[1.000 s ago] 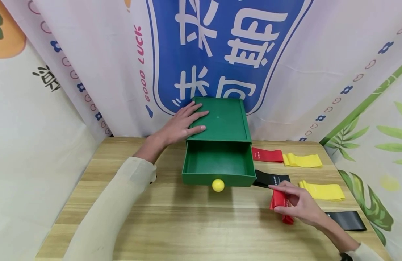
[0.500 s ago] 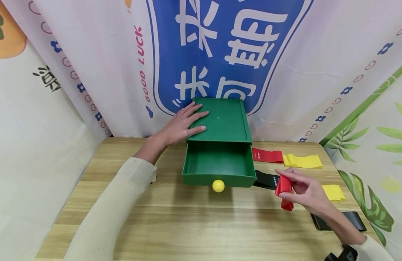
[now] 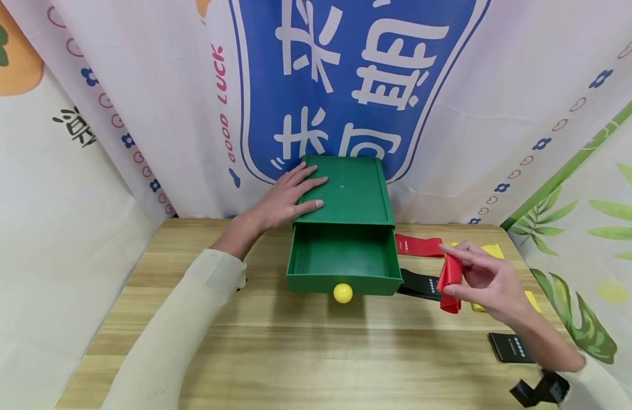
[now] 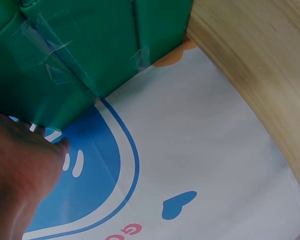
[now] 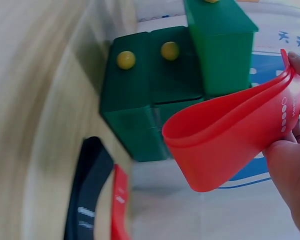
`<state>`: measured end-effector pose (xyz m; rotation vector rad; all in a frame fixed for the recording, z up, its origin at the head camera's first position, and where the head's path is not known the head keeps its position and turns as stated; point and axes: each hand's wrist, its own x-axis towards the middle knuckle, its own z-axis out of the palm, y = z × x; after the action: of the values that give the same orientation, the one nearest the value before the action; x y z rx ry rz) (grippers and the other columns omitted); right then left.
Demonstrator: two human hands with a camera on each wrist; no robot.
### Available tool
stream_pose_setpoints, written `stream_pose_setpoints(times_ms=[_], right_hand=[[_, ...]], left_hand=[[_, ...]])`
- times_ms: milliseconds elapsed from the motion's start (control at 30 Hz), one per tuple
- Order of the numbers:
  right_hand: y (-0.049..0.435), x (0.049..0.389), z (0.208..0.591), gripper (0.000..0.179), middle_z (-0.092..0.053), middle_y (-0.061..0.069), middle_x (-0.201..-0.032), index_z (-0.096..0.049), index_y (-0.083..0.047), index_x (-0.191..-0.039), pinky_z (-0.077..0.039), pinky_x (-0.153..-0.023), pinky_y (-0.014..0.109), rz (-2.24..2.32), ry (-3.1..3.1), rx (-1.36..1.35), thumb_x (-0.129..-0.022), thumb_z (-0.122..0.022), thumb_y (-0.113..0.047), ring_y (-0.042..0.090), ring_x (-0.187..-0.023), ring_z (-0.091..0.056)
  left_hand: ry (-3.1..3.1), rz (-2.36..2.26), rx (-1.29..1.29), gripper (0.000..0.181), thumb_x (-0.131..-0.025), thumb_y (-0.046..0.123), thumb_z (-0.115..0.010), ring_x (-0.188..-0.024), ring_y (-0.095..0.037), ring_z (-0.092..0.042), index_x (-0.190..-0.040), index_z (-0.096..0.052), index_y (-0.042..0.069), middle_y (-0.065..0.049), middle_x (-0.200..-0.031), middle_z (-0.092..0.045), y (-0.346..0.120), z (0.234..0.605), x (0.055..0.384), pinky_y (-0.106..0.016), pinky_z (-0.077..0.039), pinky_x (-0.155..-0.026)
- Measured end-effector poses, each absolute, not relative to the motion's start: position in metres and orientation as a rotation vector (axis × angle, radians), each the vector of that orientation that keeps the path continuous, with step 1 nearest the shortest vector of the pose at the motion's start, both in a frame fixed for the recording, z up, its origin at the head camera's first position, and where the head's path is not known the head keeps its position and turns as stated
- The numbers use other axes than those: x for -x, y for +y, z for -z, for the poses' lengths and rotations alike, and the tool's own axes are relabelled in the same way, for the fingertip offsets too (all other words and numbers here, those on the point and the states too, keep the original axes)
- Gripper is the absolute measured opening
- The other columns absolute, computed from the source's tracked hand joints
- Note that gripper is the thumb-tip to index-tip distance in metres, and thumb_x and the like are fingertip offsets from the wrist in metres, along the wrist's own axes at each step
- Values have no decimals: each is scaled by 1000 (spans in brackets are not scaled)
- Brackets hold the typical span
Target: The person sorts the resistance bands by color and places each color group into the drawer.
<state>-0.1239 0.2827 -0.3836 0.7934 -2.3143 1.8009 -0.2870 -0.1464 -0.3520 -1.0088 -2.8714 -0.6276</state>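
Note:
My left hand [image 3: 290, 196] rests spread on the top of the green drawer box [image 3: 354, 191], at its left edge. The top drawer [image 3: 311, 283] is pulled out and bare inside, with a round yellow knob [image 3: 343, 293] on its front. To the right of it, my right hand [image 3: 492, 287] pinches a folded red resistance band [image 5: 235, 145] between thumb and fingers, raised over the table. In the right wrist view the band's looped end hangs away from the fingers, and two lower drawers with yellow knobs [image 5: 125, 60] are closed.
Flat bands lie right of the box: a red band [image 3: 417, 246], a black band [image 3: 417, 283] and a second black band [image 3: 509, 347]. Two yellow bands [image 3: 494, 250] are partly covered by the right hand and arm. A printed curtain [image 3: 193, 114] hangs behind the wooden table [image 3: 295, 353].
My right hand has lifted the red band and carried it away from me and slightly right, uncovering part of the near black band. My left hand stays on the box.

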Motion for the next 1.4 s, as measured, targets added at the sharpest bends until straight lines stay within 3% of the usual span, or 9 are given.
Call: stream_pose_setpoints(times_ms=[267, 700, 1200, 1400], right_hand=[[276, 131, 358, 69, -60, 12, -124, -58, 14, -142, -62, -86, 23, -1901, -2169, -840, -77, -68, 33, 19, -107, -61], [257, 142, 321, 64, -65, 13, -120, -63, 11, -139, -61, -82, 20, -1826, -2124, -754, -78, -68, 31, 20, -97, -61], [229, 161, 293, 61, -60, 14, -103, -65, 8, -139, -57, -72, 19, -1885, -2008, -825, -81, -67, 26, 22, -88, -55], [213, 168, 286, 60, -60, 15, -111, -65, 2, -143, -58, -76, 19, -1877, -2060, -834, -86, -67, 21, 22, -90, -59]], left_hand=[[-2867, 648, 999, 68, -107, 54, -47, -165, -26, 3, -167, -37, 24, -6, -178, -17, -147, 353, 287, -59, -4, -131], [-2860, 686, 997, 67, -107, 53, -48, -165, -26, 3, -167, -37, 24, -6, -178, -17, -147, 354, 287, -58, -4, -131], [-2843, 645, 1018, 67, -108, 52, -48, -165, -29, 2, -167, -37, 23, -7, -178, -17, -146, 354, 289, -57, -3, -131], [-2837, 654, 1021, 67, -108, 54, -47, -165, -28, 1, -167, -37, 23, -7, -178, -17, -146, 355, 290, -57, -3, -131]])
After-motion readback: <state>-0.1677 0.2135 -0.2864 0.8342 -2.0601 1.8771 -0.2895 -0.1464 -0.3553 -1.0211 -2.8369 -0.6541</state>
